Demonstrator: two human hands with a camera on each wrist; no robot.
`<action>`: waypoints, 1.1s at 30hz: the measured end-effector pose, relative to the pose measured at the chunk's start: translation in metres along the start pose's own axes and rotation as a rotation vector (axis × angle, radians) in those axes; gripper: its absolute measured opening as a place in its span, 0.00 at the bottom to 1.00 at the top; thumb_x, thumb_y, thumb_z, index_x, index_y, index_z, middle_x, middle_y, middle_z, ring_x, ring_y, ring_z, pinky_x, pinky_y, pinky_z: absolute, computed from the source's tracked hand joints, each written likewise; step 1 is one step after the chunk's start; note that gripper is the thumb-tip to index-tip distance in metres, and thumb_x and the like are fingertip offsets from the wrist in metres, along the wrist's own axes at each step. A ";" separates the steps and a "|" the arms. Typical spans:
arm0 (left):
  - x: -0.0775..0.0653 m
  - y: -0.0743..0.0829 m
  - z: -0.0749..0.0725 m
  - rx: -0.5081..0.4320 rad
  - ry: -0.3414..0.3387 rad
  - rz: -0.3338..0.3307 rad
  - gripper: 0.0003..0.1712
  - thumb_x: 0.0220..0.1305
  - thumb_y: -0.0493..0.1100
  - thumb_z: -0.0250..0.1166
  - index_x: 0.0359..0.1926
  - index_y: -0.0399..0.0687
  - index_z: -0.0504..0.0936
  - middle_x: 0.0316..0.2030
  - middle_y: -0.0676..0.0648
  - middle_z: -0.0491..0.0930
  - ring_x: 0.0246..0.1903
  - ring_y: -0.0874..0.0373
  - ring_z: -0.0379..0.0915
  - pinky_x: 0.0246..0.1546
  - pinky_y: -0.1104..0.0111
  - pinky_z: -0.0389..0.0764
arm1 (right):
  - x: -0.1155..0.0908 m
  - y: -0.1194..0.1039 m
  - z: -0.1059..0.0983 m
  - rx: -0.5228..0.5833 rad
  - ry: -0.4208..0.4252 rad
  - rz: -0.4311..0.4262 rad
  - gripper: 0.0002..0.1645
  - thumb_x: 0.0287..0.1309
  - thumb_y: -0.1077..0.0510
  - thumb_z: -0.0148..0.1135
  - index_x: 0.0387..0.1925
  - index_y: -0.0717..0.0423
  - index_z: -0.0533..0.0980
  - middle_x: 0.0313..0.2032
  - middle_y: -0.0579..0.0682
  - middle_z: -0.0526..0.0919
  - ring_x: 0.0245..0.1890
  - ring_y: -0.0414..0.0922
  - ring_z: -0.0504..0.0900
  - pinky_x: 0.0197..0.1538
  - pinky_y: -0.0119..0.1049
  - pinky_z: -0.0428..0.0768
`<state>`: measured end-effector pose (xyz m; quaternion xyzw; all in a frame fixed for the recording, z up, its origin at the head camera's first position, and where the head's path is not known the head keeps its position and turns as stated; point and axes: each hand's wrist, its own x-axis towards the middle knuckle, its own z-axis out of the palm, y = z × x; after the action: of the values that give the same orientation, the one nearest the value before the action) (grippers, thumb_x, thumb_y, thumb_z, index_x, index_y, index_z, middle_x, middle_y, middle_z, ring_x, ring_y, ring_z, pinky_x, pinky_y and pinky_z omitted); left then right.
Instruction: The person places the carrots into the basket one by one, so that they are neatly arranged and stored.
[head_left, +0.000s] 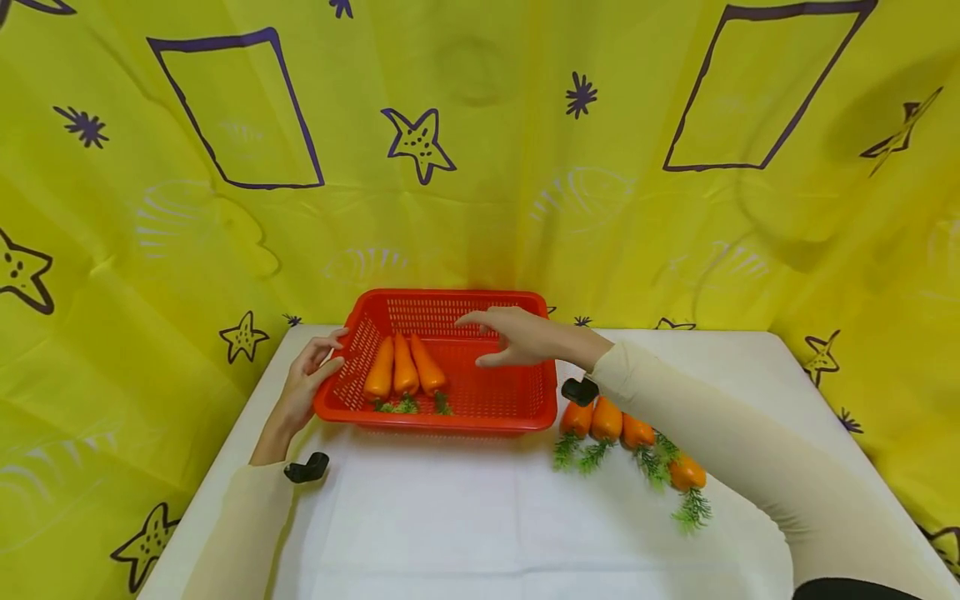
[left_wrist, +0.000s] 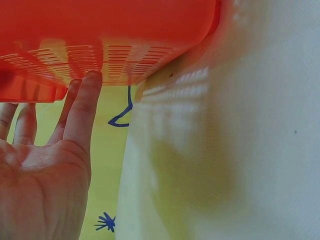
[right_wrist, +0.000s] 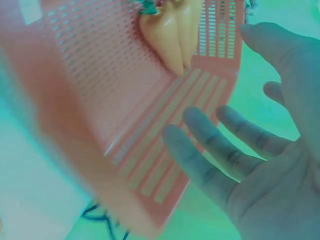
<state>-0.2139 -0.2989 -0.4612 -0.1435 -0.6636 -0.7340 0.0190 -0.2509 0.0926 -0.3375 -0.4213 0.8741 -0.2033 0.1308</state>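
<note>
A red plastic basket [head_left: 480,417] with slotted walls stands at the back of the table. Three orange toy carrots [head_left: 405,367] with green tops lie in its left part. At the basket's left rim is my left hand [head_left: 303,379]; the left wrist view has its fingers [left_wrist: 82,110] fairly straight against the basket's outer wall. Over the right part of the basket hovers my right hand [head_left: 517,333], its fingers spread and nothing in them. Several more carrots [head_left: 606,419] lie on the table right of the basket, partly hidden by my right forearm.
The table [head_left: 427,517] has a white cover. Yellow curtains [head_left: 480,208] with drawn stars and fish surround it at the back and sides. A dark wrist camera [head_left: 580,392] sits at my right wrist, another [head_left: 307,468] at my left.
</note>
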 end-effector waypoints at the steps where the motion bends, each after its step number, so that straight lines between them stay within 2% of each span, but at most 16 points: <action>1: 0.000 0.000 0.000 0.001 0.003 -0.001 0.12 0.77 0.35 0.56 0.55 0.33 0.67 0.76 0.40 0.59 0.74 0.53 0.56 0.52 0.69 0.82 | -0.007 0.002 -0.001 0.009 0.018 -0.010 0.40 0.67 0.51 0.69 0.75 0.51 0.64 0.60 0.56 0.76 0.44 0.49 0.80 0.54 0.48 0.80; 3: 0.000 -0.001 0.000 0.001 0.009 -0.001 0.12 0.77 0.35 0.57 0.55 0.34 0.68 0.75 0.41 0.61 0.74 0.54 0.56 0.53 0.70 0.82 | -0.022 0.007 -0.004 0.022 0.051 -0.020 0.40 0.67 0.52 0.69 0.75 0.51 0.64 0.57 0.57 0.76 0.40 0.49 0.80 0.51 0.48 0.81; 6: 0.000 -0.002 -0.001 -0.002 0.014 0.004 0.11 0.77 0.35 0.56 0.55 0.35 0.69 0.75 0.43 0.62 0.74 0.55 0.56 0.54 0.70 0.81 | -0.043 0.016 -0.008 0.023 0.105 -0.017 0.39 0.67 0.53 0.69 0.75 0.52 0.64 0.55 0.56 0.77 0.39 0.49 0.81 0.47 0.48 0.82; 9: 0.000 -0.003 -0.002 -0.001 0.007 0.016 0.11 0.77 0.34 0.56 0.55 0.35 0.69 0.75 0.43 0.63 0.75 0.56 0.55 0.55 0.70 0.80 | -0.066 0.025 -0.012 0.025 0.148 0.012 0.40 0.66 0.55 0.69 0.75 0.52 0.64 0.56 0.57 0.77 0.40 0.47 0.82 0.46 0.44 0.83; 15: 0.001 -0.004 -0.001 0.000 0.001 0.011 0.11 0.77 0.34 0.56 0.55 0.36 0.70 0.75 0.42 0.62 0.75 0.56 0.55 0.55 0.69 0.80 | -0.114 0.045 -0.016 0.044 0.212 0.081 0.40 0.65 0.56 0.70 0.75 0.53 0.65 0.57 0.58 0.78 0.41 0.47 0.84 0.45 0.44 0.85; 18: 0.001 -0.004 0.000 -0.004 0.001 0.002 0.10 0.77 0.34 0.56 0.55 0.37 0.70 0.76 0.42 0.61 0.74 0.55 0.56 0.54 0.69 0.82 | -0.138 0.053 -0.017 0.061 0.233 0.131 0.40 0.66 0.53 0.70 0.75 0.51 0.64 0.56 0.57 0.78 0.41 0.45 0.84 0.43 0.40 0.85; 22: 0.004 -0.003 0.000 0.006 -0.006 0.009 0.11 0.77 0.35 0.56 0.55 0.36 0.70 0.75 0.43 0.62 0.75 0.53 0.55 0.55 0.70 0.80 | -0.167 0.064 -0.016 0.063 0.278 0.170 0.40 0.66 0.54 0.70 0.75 0.54 0.64 0.55 0.58 0.79 0.40 0.44 0.84 0.39 0.35 0.85; 28: -0.001 -0.003 -0.001 0.008 -0.005 0.009 0.11 0.78 0.34 0.55 0.56 0.35 0.69 0.76 0.43 0.61 0.74 0.56 0.55 0.55 0.71 0.80 | -0.197 0.078 -0.004 0.053 0.360 0.165 0.39 0.63 0.59 0.72 0.72 0.56 0.67 0.51 0.57 0.82 0.38 0.44 0.85 0.35 0.34 0.85; 33: -0.001 -0.003 0.000 0.021 -0.006 0.012 0.12 0.78 0.35 0.56 0.57 0.34 0.69 0.76 0.43 0.61 0.74 0.57 0.56 0.55 0.70 0.80 | -0.216 0.086 0.006 0.042 0.453 0.145 0.38 0.60 0.64 0.73 0.70 0.57 0.69 0.49 0.56 0.83 0.36 0.40 0.84 0.33 0.33 0.85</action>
<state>-0.2137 -0.2991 -0.4646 -0.1495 -0.6706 -0.7263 0.0226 -0.1749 0.3103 -0.3703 -0.2983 0.9047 -0.3008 -0.0455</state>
